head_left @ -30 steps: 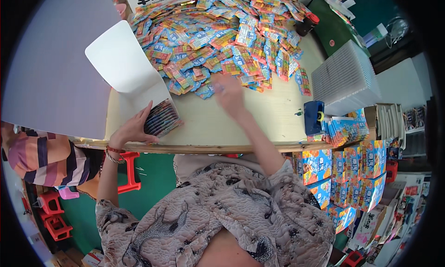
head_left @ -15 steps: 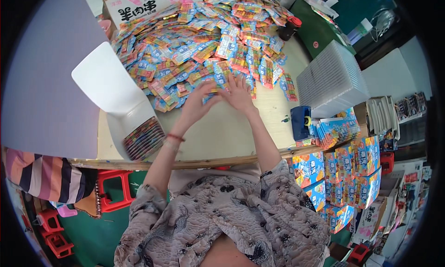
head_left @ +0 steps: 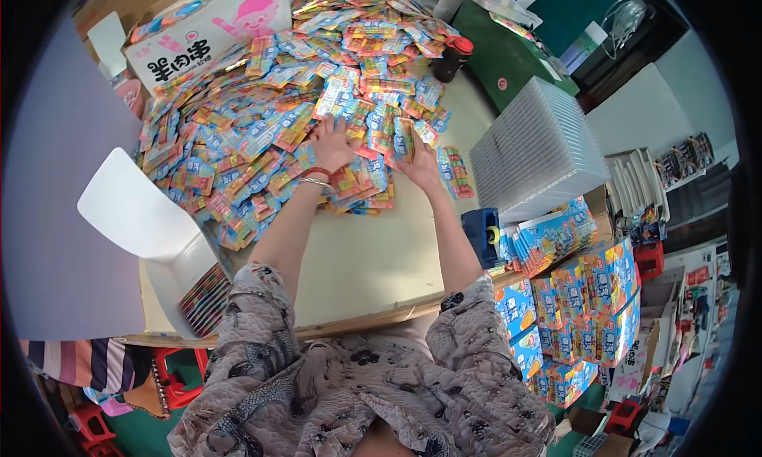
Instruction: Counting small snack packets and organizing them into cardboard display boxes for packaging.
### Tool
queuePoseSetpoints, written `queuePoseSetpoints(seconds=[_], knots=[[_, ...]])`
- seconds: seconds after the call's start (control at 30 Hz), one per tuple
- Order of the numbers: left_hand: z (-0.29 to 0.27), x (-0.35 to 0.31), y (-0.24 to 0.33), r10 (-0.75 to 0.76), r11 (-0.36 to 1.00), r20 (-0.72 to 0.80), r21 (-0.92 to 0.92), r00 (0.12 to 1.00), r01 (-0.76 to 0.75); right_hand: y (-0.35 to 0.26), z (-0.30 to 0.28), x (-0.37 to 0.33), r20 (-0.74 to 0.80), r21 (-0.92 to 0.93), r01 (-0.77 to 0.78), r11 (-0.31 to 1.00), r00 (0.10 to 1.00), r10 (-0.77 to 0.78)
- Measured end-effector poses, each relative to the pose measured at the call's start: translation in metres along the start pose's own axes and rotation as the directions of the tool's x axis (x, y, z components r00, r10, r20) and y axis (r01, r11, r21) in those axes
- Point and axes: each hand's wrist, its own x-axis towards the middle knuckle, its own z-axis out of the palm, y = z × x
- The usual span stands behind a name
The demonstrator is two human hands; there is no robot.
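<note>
A wide heap of small blue, orange and yellow candy packets (head_left: 254,131) covers the far part of the table. Palm down on the heap's near side, my left hand (head_left: 333,147) has its fingers stretched over the packets, below one paler packet (head_left: 335,96). To its right, my right hand (head_left: 421,168) grips the edge of an upright candy packet (head_left: 404,139) between thumb and fingers. On the left stands a white box (head_left: 176,278) with its lid raised; a row of packets (head_left: 208,298) stands inside it.
A printed carton (head_left: 210,36) stands behind the heap at the left. On the right are a dark jar with a red lid (head_left: 452,58), a stack of clear plastic trays (head_left: 536,151) and a blue tape dispenser (head_left: 480,236). Blue display boxes (head_left: 587,298) are piled beyond the table edge (head_left: 381,318).
My hands have moved apart and farther onto the heap, the left one reaching over packets. The right hand has taken hold of a packet. The whole view has shifted.
</note>
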Motion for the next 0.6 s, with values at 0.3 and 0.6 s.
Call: queuePoseSetpoints(seconds=[0.3, 0.6], knots=[[-0.029, -0.007, 0.037, 0.103, 0.982, 0.05, -0.162, 0.993, -0.094, -0.041, -0.015, 0.024, 0.09, -0.055, -0.107, 0.993, 0.99, 0.111], [-0.018, -0.007, 0.066, 0.165, 0.957, -0.023, -0.236, 0.986, -0.166, 0.019, -0.002, 0.085, 0.064, 0.242, -0.127, 0.962, 0.991, 0.115]])
